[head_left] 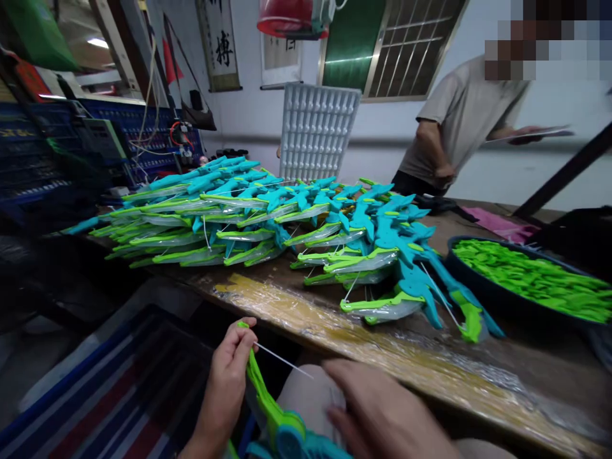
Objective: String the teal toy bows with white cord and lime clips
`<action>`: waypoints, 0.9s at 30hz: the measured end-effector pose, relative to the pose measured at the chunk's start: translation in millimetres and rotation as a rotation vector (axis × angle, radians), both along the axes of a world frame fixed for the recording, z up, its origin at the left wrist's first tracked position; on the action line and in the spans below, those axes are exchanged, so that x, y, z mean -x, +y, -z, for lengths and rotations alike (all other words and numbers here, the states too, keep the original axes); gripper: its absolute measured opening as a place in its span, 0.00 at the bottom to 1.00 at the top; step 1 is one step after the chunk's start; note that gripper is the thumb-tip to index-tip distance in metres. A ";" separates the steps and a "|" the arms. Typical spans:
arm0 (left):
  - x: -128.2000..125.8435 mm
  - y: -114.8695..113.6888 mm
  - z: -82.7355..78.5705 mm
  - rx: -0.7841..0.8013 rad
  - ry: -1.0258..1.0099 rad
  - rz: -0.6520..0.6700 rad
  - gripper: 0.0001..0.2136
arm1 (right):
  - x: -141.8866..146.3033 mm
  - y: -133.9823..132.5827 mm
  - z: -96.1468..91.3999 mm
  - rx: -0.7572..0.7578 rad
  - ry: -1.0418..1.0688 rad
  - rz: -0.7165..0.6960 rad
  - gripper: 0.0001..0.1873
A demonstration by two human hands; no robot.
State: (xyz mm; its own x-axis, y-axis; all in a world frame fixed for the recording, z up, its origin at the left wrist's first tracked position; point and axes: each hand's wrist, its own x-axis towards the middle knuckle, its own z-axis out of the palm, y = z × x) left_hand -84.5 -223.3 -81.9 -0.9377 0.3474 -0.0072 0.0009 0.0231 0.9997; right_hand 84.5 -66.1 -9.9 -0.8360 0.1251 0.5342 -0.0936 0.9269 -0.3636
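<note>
At the lower middle, my left hand point(227, 373) is closed on the green tip of a green-and-blue plastic toy bow point(268, 405). Its blue part runs out of the bottom of the picture. A thin white string point(285, 361) stretches from that tip toward my right hand point(382, 411), which is smeared by motion above my lap. Whether its fingers hold the string's end I cannot make out. On the table beyond lies a large heap of similar toy bows point(282, 199), with green arms, clear film pieces and white strings.
A dark tub point(452, 245) of green plastic parts stands on the table point(306, 319) at the right. A striped blue bin point(90, 382) is at lower left. Behind the heap rises a grey moulded tray point(318, 131). Another person point(461, 121) stands at the back right, holding something flat.
</note>
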 end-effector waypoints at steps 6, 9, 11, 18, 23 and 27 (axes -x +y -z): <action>-9.6 -11.8 -15.0 0.016 0.204 -0.030 0.15 | 110.4 -46.0 14.9 1.283 -0.548 -0.020 0.09; -9.2 -12.8 -4.1 -0.052 0.198 -0.067 0.13 | 123.0 -54.5 26.1 1.576 -0.612 0.032 0.22; -9.8 -12.1 1.5 -0.211 0.143 -0.087 0.09 | 120.5 -53.4 24.4 1.598 -0.579 0.026 0.25; -6.4 -10.9 -10.4 -0.757 -0.142 -0.150 0.10 | 114.7 -40.6 -16.5 0.938 -0.371 -0.272 0.14; -6.5 -12.9 -14.2 -0.901 -0.349 -0.070 0.10 | 120.0 -44.8 -6.0 0.612 -0.337 -0.410 0.11; -9.8 -16.0 -12.3 -0.976 -0.405 0.010 0.10 | 122.8 -52.2 -0.1 0.591 -0.353 -0.444 0.10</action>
